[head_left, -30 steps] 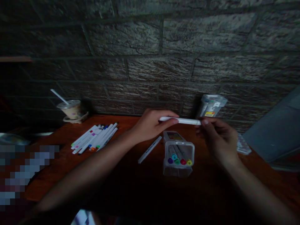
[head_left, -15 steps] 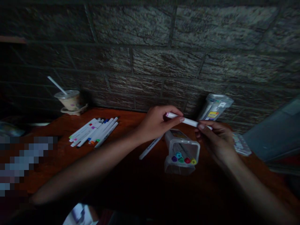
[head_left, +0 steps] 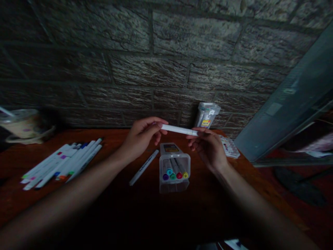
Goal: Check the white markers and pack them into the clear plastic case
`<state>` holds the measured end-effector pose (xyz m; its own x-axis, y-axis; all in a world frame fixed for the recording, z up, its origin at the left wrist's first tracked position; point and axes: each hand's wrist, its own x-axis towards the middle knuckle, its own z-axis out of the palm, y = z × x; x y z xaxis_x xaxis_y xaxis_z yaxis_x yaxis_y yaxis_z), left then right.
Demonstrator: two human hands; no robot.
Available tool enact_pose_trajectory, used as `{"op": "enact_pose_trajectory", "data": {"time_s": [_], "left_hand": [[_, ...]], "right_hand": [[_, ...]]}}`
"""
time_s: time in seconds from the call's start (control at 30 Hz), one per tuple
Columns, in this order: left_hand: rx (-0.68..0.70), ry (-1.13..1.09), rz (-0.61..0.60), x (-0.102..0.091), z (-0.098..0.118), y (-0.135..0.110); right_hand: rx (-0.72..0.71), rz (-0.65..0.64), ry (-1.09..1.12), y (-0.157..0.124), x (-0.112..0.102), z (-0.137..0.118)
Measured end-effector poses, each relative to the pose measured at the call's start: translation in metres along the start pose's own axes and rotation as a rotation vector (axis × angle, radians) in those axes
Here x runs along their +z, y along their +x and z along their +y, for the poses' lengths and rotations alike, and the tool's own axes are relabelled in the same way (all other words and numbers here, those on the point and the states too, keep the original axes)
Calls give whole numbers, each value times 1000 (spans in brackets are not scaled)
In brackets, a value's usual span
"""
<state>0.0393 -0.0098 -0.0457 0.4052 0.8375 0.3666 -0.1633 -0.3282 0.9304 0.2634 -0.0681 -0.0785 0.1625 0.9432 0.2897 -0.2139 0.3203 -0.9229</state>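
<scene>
A white marker (head_left: 179, 130) is held level between my two hands, above the table. My left hand (head_left: 143, 135) pinches its left end, and my right hand (head_left: 209, 144) grips its right end with thumb and fingers. Below them lies a clear plastic case (head_left: 174, 156), its open end facing me. Several markers (head_left: 175, 173) with purple, blue, green, red and yellow ends rest inside it. A single white marker (head_left: 144, 168) lies on the table left of the case.
Several white markers (head_left: 65, 159) lie in a pile at the left. Behind it stands a drink cup (head_left: 22, 123) with a straw. A second clear case (head_left: 207, 114) stands by the brick wall (head_left: 169, 69), with a flat clear box (head_left: 229, 147) to its right on the wooden table (head_left: 114, 152).
My view has turned to the right, so the table things appear further left. Both hands still hold the marker, which is now closer to level.
</scene>
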Motion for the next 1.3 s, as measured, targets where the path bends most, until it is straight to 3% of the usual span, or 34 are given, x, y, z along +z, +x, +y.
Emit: {"op": "enact_pose_trajectory", "data": {"time_s": [0.27,0.57,0.93,1.3], "left_hand": [[34,108,0,2,2,-1],[-29,90,-1,-2,2,0],[4,133,-12,-5,1,0],[3,238,-30,-3,0,-1]], "right_hand": [[-13,-6,-19,0,-2,1],[-21,24,4,0,-1,3],[35,35,66,3,-2,5],[-15,14,79,3,-1,5]]}}
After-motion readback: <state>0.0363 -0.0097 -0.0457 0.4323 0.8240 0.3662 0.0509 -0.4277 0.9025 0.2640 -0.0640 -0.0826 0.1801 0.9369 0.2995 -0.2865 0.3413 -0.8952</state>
